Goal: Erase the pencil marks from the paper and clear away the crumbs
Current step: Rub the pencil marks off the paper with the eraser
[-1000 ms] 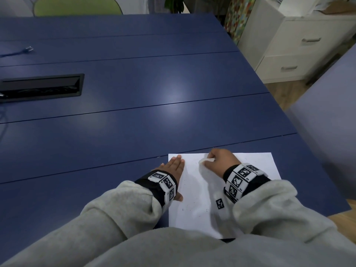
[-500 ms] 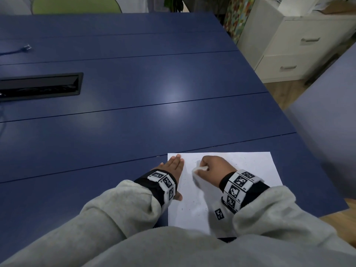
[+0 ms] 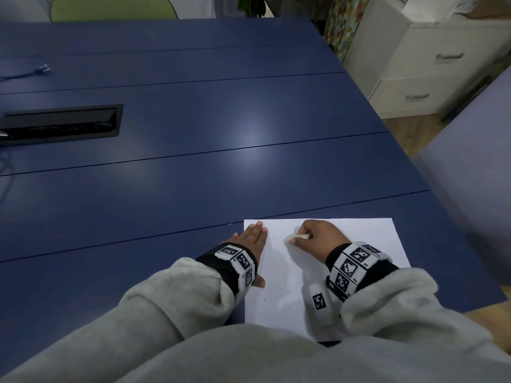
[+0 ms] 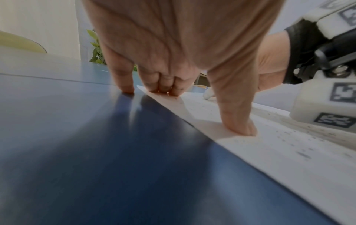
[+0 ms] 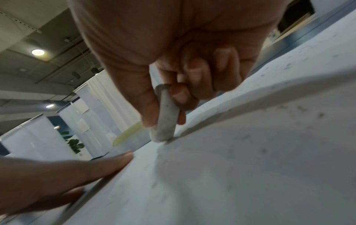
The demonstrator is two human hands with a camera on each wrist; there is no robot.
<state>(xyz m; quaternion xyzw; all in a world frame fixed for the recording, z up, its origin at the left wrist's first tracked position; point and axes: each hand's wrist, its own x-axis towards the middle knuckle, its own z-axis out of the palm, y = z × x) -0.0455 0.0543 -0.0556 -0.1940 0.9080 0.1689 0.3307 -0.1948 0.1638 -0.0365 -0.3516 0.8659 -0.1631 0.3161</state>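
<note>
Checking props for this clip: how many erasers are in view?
1. The eraser is pinched in the right hand, its tip touching the paper near the far edge. The left hand lies flat; none shows beneath it.

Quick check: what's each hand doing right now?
Left hand: open, flat, pressing the paper down.
Right hand: pinching the eraser against the paper.

white paper (image 3: 345, 244) flat, crumb-speckled, white eraser (image 3: 297, 238) touching it

Paper (image 3: 345, 244) lies on the table's (image 3: 193, 175) near right corner.
</note>
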